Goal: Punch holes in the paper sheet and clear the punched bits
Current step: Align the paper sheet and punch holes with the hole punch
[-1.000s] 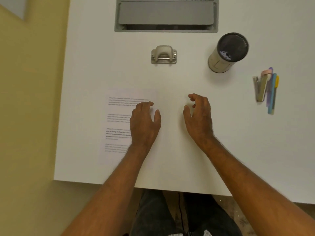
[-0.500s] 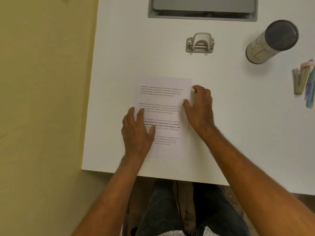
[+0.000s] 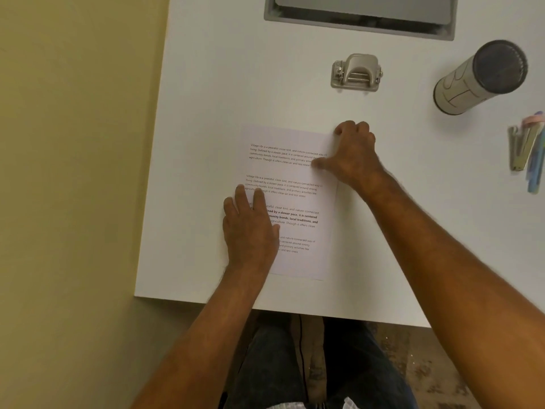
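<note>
A printed paper sheet (image 3: 295, 199) lies flat on the white table (image 3: 200, 172), near its front edge. My left hand (image 3: 250, 228) rests palm down on the sheet's left side, fingers spread a little. My right hand (image 3: 354, 154) is at the sheet's top right corner, with the thumb on the paper and the fingers curled at the edge, seemingly pinching it. A beige metal hole punch (image 3: 356, 72) stands beyond the sheet, untouched.
A beige cylindrical cup (image 3: 477, 81) with a dark opening stands at the back right. A stapler (image 3: 520, 149) and pastel pens (image 3: 536, 160) lie at the right edge. A grey recessed tray (image 3: 359, 13) sits at the table's back. The table's left edge borders a yellow surface.
My right hand has moved from the sheet's right edge up to its top right corner. My left hand stays flat on the left side. The view has shifted slightly.
</note>
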A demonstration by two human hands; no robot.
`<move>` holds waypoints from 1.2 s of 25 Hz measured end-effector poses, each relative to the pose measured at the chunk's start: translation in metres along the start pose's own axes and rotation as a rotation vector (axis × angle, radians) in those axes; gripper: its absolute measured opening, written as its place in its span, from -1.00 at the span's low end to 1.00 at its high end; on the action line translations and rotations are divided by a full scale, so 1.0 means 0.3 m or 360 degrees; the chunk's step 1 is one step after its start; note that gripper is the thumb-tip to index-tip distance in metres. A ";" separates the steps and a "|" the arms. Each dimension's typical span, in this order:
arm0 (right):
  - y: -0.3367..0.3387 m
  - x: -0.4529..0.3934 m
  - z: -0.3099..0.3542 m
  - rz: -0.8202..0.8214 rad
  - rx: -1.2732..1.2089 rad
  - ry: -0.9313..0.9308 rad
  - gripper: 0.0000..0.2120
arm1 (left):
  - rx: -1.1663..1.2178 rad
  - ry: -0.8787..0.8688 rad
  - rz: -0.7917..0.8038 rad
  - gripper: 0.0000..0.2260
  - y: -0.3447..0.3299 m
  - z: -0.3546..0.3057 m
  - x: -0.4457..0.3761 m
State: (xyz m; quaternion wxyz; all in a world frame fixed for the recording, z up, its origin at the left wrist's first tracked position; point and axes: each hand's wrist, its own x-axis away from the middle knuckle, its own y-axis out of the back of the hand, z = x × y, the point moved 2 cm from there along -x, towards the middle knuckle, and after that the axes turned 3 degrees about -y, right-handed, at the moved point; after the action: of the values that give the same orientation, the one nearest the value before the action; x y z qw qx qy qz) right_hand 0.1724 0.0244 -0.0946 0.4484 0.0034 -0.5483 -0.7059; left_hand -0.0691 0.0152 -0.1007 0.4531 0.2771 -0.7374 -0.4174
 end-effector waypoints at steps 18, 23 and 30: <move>-0.006 -0.010 -0.022 -0.0118 -0.0139 -0.0005 -0.28 | -0.0031 -0.0222 -0.0114 -0.23 -0.036 0.114 -0.009; 0.001 -0.018 0.001 -0.0100 -0.0068 -0.0009 -0.24 | -0.0161 -0.0270 -0.0177 -0.21 -0.070 0.124 0.003; -0.005 -0.014 0.024 -0.0089 0.0109 -0.0003 -0.15 | -0.0159 -0.0414 -0.0351 -0.20 -0.110 0.143 -0.004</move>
State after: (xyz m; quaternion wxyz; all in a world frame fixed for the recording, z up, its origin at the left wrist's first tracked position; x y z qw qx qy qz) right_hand 0.1704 0.0325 -0.0949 0.4276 0.0335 -0.5723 -0.6989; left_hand -0.1062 0.0153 -0.1403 0.3187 0.2771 -0.7333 -0.5329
